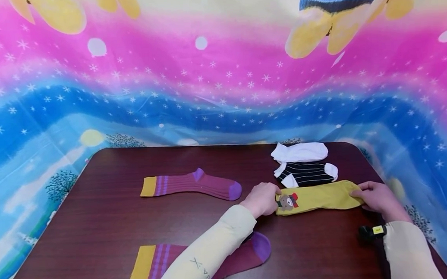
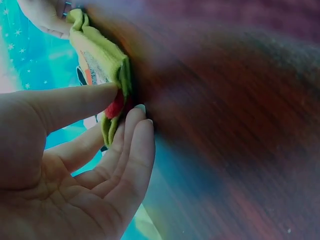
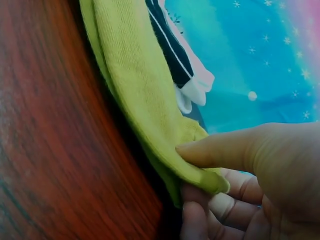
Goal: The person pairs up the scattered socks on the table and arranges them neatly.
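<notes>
A yellow-green sock (image 1: 321, 196) with a brown animal-face patch stretches flat between both hands, at the right of the table. My left hand (image 1: 262, 198) pinches its patterned end; in the left wrist view the thumb (image 2: 80, 105) lies on one side of the layered cloth, fingers on the other. Its other end is pinched between thumb and fingers of my right hand (image 1: 379, 200), seen closely in the right wrist view around the sock's tip (image 3: 215, 181). Just behind it lie a black white-striped sock (image 1: 307, 172) and a white sock (image 1: 302, 152).
A maroon sock (image 1: 183, 183) with yellow cuff and purple toe lies left of centre on the dark wooden table (image 1: 98, 234). Another maroon sock (image 1: 262, 247) lies nearer, partly hidden by the left sleeve (image 1: 208, 255). A printed cloth (image 1: 188, 85) hangs around the table.
</notes>
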`<act>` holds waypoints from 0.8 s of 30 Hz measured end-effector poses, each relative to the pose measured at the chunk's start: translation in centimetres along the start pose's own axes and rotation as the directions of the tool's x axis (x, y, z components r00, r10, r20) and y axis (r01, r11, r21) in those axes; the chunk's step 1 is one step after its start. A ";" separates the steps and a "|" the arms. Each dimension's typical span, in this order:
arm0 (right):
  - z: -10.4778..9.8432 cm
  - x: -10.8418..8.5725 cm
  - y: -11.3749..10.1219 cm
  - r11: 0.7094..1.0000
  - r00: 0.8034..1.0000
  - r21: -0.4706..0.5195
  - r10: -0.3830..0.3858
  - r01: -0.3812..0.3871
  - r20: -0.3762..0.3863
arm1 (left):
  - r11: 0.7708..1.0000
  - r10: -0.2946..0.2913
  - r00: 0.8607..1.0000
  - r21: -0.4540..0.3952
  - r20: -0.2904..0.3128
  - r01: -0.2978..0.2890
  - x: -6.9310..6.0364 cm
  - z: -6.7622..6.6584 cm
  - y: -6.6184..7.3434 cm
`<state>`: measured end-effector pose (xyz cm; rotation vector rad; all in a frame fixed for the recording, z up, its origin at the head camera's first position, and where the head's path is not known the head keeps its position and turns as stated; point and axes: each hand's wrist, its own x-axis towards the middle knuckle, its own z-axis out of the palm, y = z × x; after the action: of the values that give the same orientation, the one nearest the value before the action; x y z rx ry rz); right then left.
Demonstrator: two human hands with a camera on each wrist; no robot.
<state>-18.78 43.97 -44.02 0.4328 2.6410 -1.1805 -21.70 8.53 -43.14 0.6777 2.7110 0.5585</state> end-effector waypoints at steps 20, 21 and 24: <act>2.0 -2.0 -3.5 0.981 0.955 -0.137 -0.169 0.139 -0.244 | 1.000 0.006 0.998 0.013 -0.060 -0.006 -2.2 -3.7 -2.4; 2.1 -2.1 -3.8 0.979 0.952 -0.135 -0.181 0.151 -0.245 | 1.000 0.009 0.998 0.012 -0.066 -0.008 -2.3 -3.9 -2.6; 2.4 -2.5 -4.9 0.973 0.945 -0.124 -0.219 0.193 -0.243 | 1.000 0.014 0.997 -0.011 -0.076 -0.015 -2.7 -4.5 -3.2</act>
<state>-17.99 38.60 -41.50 0.3141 3.0154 -1.1103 -22.29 3.22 -40.08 0.6870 2.7732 0.6148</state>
